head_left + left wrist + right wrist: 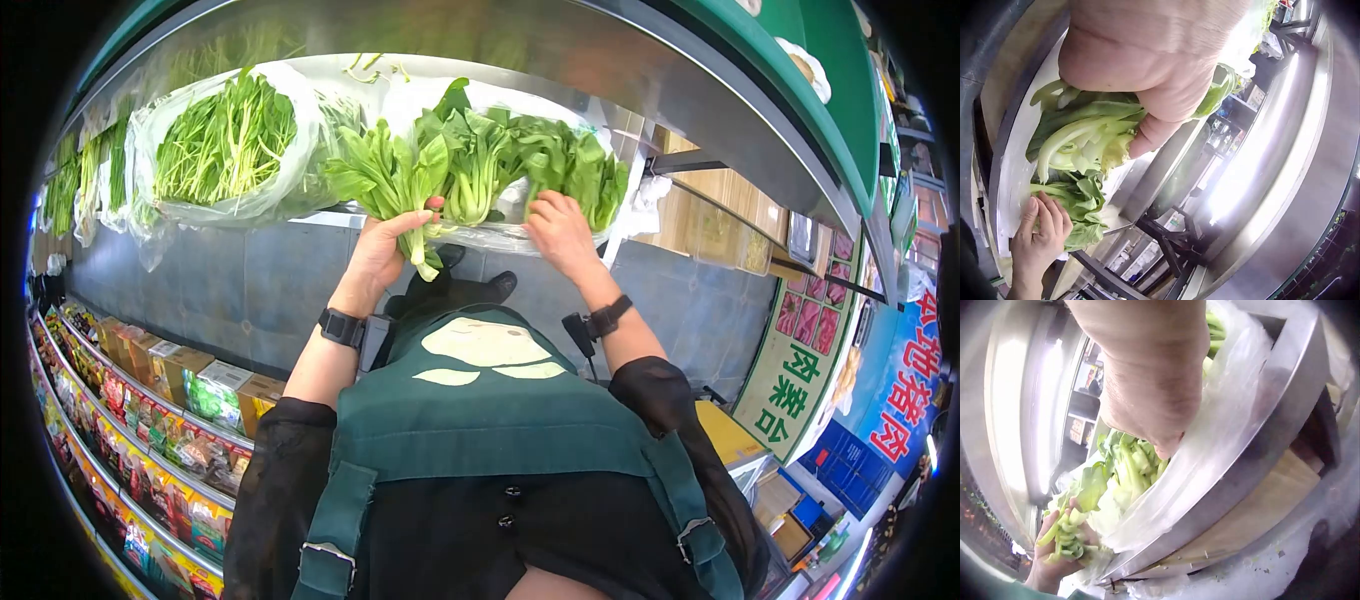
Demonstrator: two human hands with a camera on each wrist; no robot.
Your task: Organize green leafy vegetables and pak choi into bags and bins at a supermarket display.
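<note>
In the head view my left hand (378, 248) grips a bunch of bok choy (395, 175) round its stems, and the pale cut ends (428, 264) stick out below the fingers. Its leaves spread forward over the near edge of the display. My right hand (562, 232) has its fingers curled at the base of another bok choy bunch (590, 175) on the right; its fingertips pinch at the stems there, also seen in the left wrist view. A third bok choy bunch (472, 165) lies between both hands, on clear plastic.
To the left, a plastic bag (285, 205) holds thin-stemmed greens (230, 140). A metal shelf edge (700, 90) arches over the display. Wooden shelving (690, 215) stands at the right, and racks of packaged goods (150, 430) run behind on the left. Green scraps (370, 72) lie at the back.
</note>
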